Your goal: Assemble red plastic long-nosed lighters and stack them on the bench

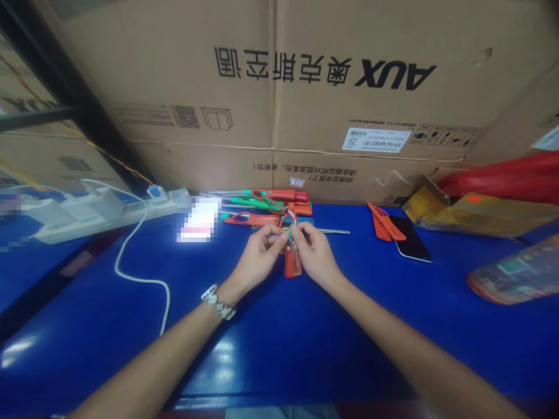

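Note:
Close together over the middle of the blue table, both hands are closed in pinches. My left hand and my right hand meet at a small bundle of orange and clear pieces. Its lower end hangs between the hands, with a clear, handle-like piece beside a flat orange one. Teal and whitish strands show at the fingertips; the fingers partly hide the bundle, so its exact kind is unclear. Just beyond the hands lie several long-shafted tools with red, green and orange handles. A silver watch is on my left wrist.
Orange flat pieces rest on a dark phone at right, near a yellowish package and a clear plastic package. A white power strip and white cable lie left. A large cardboard box stands behind.

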The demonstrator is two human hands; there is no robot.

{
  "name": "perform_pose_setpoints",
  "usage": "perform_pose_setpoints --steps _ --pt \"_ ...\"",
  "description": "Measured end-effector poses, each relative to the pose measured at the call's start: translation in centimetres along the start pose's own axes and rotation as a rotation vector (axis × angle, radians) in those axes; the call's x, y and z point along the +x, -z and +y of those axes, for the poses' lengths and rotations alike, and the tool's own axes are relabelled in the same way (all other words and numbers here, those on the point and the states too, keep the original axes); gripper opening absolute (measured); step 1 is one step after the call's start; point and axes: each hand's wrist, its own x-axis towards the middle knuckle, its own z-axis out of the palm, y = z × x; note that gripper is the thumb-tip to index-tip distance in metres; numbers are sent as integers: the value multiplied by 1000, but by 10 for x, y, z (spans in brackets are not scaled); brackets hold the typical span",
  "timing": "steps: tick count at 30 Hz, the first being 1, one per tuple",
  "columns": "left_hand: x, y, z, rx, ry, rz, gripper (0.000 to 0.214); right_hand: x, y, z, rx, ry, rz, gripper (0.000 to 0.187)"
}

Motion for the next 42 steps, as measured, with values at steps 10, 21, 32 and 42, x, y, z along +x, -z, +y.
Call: perform_pose_setpoints --steps 10,21,32,42 --pt "-2 35 37 724 -456 292 24 -1 20 -10 93 -147 -396 32" --pt "-1 52 45 569 -163 -299 32 5 46 -20 -68 -38 -532 38" --pt "1 52 33 655 -117 -376 19 3 43 -1 -299 11 -482 34" --pt "4 44 22 670 -162 -331 35 5 43 2 -322 29 -441 32"
